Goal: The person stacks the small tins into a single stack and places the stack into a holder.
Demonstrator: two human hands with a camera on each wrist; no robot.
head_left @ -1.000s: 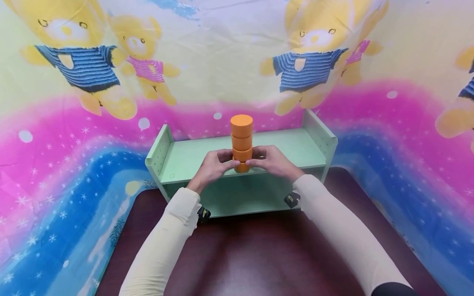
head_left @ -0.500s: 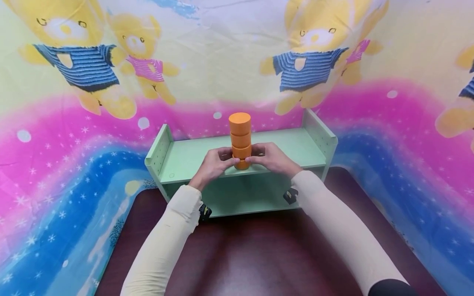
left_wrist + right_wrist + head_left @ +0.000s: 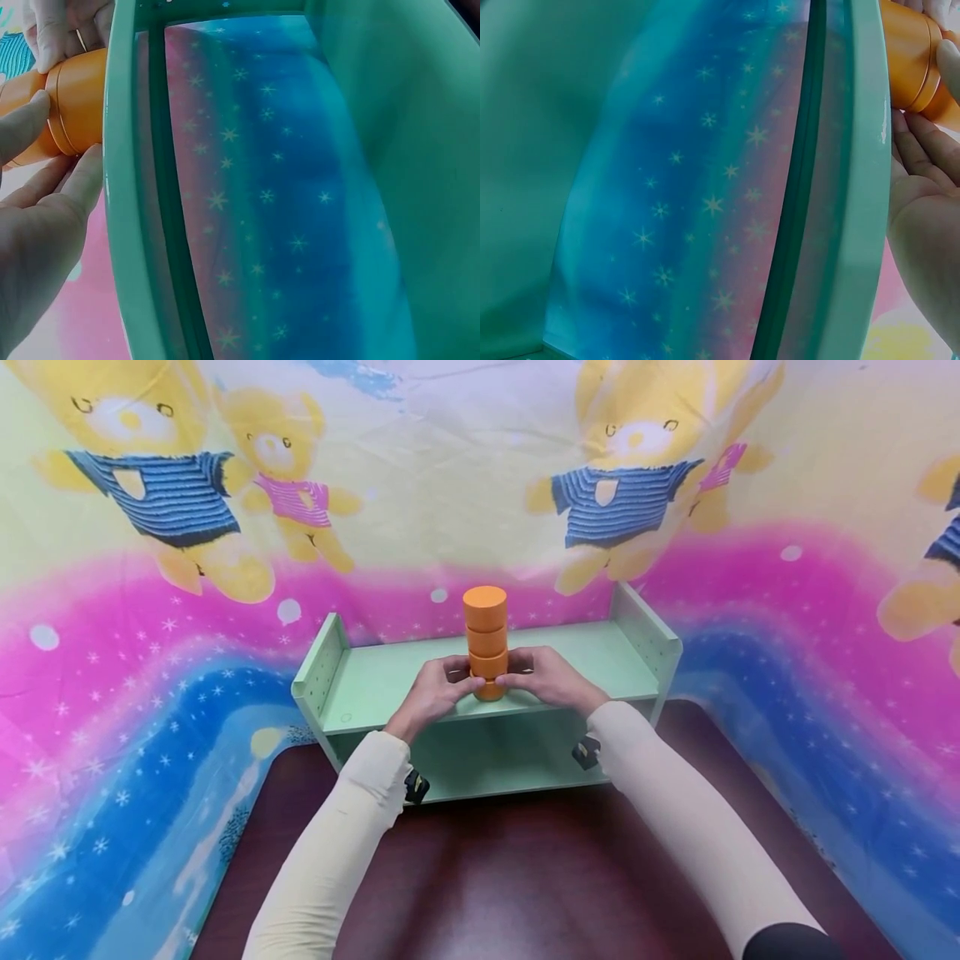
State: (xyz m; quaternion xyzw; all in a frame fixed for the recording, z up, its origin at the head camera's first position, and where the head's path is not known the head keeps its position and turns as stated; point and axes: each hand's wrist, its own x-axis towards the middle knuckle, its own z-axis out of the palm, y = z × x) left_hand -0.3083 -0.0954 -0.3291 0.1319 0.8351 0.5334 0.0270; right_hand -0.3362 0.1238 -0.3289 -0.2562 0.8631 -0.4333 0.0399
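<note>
An upright stack of several orange cylinders [image 3: 486,639] stands at the front middle of the green shelf's top board [image 3: 397,668]. My left hand [image 3: 437,687] holds the lower part of the stack from the left, thumb in front and fingers behind. From the right, my right hand [image 3: 552,677] grips it at the same height, so the two thumbs almost meet. Seen from the left wrist, the bottom cylinder [image 3: 81,101] sits right at the board, with my left fingers around it. The right wrist view has the orange stack [image 3: 909,56] at its upper right edge, the right thumb against it.
Raised side panels [image 3: 322,664] bound the top board left and right. Beneath it is an open lower compartment [image 3: 495,752]. The shelf stands on a dark red-brown table [image 3: 510,877], with a bear-patterned cloth [image 3: 450,468] behind and at both sides.
The stack has shifted slightly back and to the left on the top board, both hands moving along with it. Their hold looks the same.
</note>
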